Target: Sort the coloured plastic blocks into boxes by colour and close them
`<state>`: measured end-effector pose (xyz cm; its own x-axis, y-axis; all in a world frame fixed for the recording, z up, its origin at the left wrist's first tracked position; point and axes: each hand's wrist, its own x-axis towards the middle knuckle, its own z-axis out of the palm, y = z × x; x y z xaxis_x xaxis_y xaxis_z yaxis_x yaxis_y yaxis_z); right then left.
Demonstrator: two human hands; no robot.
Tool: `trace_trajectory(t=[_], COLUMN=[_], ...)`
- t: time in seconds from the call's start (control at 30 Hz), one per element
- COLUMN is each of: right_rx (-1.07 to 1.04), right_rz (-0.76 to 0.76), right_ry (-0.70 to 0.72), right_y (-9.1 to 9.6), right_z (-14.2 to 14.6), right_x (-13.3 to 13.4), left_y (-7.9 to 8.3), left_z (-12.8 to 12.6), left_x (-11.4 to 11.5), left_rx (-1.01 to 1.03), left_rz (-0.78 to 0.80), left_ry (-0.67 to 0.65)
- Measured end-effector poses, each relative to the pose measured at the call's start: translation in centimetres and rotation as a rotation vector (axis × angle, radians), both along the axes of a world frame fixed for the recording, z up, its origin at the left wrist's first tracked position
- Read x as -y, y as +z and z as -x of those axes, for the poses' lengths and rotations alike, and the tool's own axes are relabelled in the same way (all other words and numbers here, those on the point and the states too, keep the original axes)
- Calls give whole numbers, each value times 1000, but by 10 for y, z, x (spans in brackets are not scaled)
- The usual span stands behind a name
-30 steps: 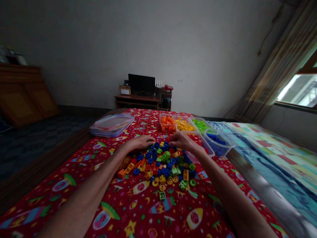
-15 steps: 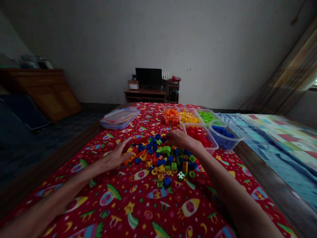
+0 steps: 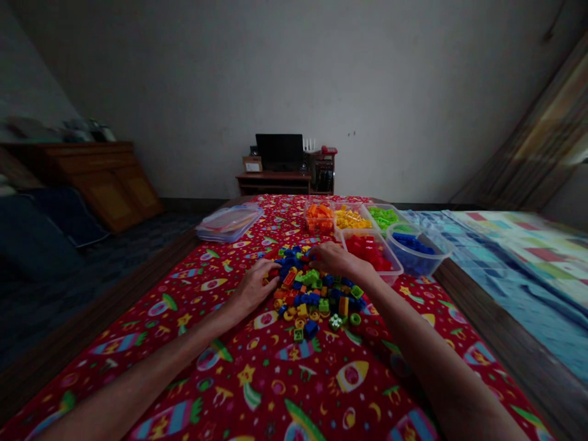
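Observation:
A heap of small plastic bricks in blue, orange, yellow, green and red lies on a red patterned cloth. My left hand is cupped against the heap's left side, fingers touching the bricks. My right hand is cupped over the heap's far right edge, fingers bent down onto the bricks. Neither hand visibly grips a brick. Beyond the heap stand clear tubs: orange bricks, yellow bricks, green bricks, red bricks, and a round tub of blue bricks.
A stack of clear lids lies at the far left of the cloth. A wooden edge borders the cloth on the right, with a blue patterned cover beyond. A low desk with a monitor stands at the back wall, a wooden cabinet at left.
My left hand, spread flat beside the heap half a second ago, has swept right and pushed loose bricks into a tighter heap. My right hand stayed at the far edge.

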<state>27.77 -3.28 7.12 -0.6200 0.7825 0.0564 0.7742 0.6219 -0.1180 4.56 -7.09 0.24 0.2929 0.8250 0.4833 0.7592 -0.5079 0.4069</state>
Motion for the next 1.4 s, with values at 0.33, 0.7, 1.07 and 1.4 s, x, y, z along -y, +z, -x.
trace_trajectory(t=[0.33,0.7,1.07,1.4], right_rx=[-59,-192,-147,-176], right_rz=[-21,-2,0,-17], right_ry=[16,9,68,66], right_y=[-1,-1,0,5], right_z=[-4,-20,-4,-8], right_x=[-7,-18,0,1], left_y=[26,37,40,37], left_z=[-62,-44,-34,-40], left_x=[-33,-47,-48,-43], left_rx=[31,66,-31,-63], left_rz=[-42,170,271,238], left_ry=[-147,-232,-305,-180])
